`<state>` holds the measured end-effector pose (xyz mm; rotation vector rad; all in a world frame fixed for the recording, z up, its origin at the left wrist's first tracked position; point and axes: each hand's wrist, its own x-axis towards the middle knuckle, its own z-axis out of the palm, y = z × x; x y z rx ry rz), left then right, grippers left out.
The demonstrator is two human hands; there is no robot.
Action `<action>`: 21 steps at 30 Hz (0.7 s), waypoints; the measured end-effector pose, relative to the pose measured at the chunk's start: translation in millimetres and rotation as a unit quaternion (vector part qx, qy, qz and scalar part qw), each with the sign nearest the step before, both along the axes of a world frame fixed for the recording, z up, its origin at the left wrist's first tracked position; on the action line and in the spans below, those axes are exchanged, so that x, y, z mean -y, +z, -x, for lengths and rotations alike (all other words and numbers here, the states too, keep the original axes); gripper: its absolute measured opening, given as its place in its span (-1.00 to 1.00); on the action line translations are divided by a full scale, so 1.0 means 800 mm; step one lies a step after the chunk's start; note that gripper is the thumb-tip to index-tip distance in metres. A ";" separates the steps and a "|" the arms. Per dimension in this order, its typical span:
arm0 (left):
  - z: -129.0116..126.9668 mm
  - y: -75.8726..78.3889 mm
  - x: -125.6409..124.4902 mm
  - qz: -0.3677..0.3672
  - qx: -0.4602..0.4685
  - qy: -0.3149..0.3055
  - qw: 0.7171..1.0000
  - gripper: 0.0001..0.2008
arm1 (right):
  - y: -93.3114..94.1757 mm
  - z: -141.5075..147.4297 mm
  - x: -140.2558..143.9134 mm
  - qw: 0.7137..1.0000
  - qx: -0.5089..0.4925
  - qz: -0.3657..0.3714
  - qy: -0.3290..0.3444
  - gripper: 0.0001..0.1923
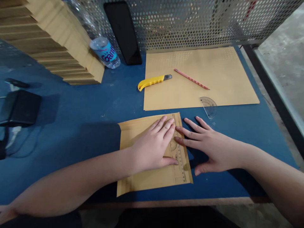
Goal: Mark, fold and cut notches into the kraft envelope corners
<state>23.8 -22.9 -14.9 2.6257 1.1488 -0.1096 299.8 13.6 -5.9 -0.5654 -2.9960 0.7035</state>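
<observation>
Two paper sheets (152, 180), one ruler (179, 158), one pencil (191, 79).

Single view, worn on my head: looks forward and down, close over my blue table (78, 104), hands nearest.

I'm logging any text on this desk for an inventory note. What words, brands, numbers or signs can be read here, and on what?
Water bottle: blue label with purple script, partly readable, roughly "Gami"; the rest is cut off and blurred.
Clear ruler under the left hand and right hand: scale marks, numbers too small to read.
Protractor: degree marks, unreadable.
Yellow cutter, pencil: no text seen.
</observation>
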 end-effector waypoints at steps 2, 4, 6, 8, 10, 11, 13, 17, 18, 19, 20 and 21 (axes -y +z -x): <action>-0.001 0.002 -0.001 0.004 -0.013 0.002 1.000 0.26 | 0.004 -0.005 -0.007 0.998 -0.055 0.001 -0.025 -0.11; -0.001 0.004 -0.002 0.006 -0.022 0.006 1.000 0.25 | 0.005 -0.012 -0.020 0.985 -0.110 -0.051 -0.121 -0.35; -0.002 0.007 -0.003 0.002 -0.021 0.006 1.000 0.23 | 0.004 -0.020 -0.036 0.953 -0.112 -0.136 -0.247 -0.48; -0.002 0.008 -0.004 -0.005 -0.021 0.003 1.000 0.21 | 0.000 -0.028 -0.052 0.917 -0.070 -0.205 -0.336 -0.53; -0.003 0.010 -0.004 -0.011 -0.029 -0.001 1.000 0.22 | -0.007 -0.035 -0.065 0.893 -0.039 -0.239 -0.378 -0.55; -0.003 0.011 -0.004 -0.012 -0.036 -0.003 0.999 0.23 | -0.011 -0.039 -0.070 0.887 -0.028 -0.246 -0.388 -0.55; -0.004 0.013 -0.004 -0.012 -0.049 -0.007 0.999 0.26 | -0.019 -0.043 -0.077 0.883 -0.014 -0.243 -0.402 -0.54; -0.006 0.016 -0.004 -0.018 -0.055 -0.010 0.998 0.27 | -0.029 -0.045 -0.088 0.866 -0.024 -0.201 -0.458 -0.52; -0.006 0.016 -0.004 -0.020 -0.054 -0.008 0.998 0.27 | -0.030 -0.044 -0.090 0.857 -0.029 -0.189 -0.479 -0.52; -0.006 0.016 -0.004 -0.022 -0.053 -0.006 0.998 0.27 | -0.028 -0.041 -0.091 0.849 -0.033 -0.174 -0.498 -0.53; -0.006 0.017 -0.004 -0.023 -0.051 -0.003 0.998 0.26 | -0.026 -0.037 -0.091 0.843 -0.038 -0.152 -0.514 -0.56; -0.007 0.017 -0.004 -0.024 -0.049 -0.001 0.999 0.25 | -0.023 -0.031 -0.090 0.841 -0.044 -0.124 -0.525 -0.61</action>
